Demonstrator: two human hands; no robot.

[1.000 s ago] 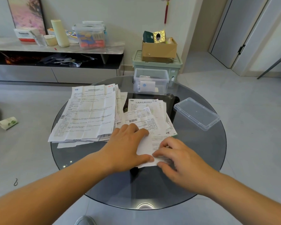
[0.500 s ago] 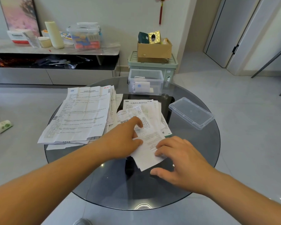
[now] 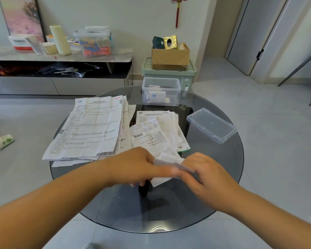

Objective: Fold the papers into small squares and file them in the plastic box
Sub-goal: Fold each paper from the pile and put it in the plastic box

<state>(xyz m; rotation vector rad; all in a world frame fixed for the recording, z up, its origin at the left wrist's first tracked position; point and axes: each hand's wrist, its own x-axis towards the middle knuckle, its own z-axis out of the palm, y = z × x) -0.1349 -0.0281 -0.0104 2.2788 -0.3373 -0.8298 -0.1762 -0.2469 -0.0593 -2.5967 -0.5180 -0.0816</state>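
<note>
- While the paper (image 3: 166, 159) appears only partly folded, both hands grasp it: the left hand (image 3: 138, 168) has its thumb over it and the right hand (image 3: 203, 175) pinches its right end. Blur hides finer detail.
- The paper is held between the hands over the desk's (image 3: 169, 212) near part, its raised edge running hand to hand.
- The plastic box (image 3: 161, 91) stands open at the far edge, straight ahead and well apart, with neither hand clearly nearer.
- Unfolded piles (image 3: 90, 126) lie between.
</note>
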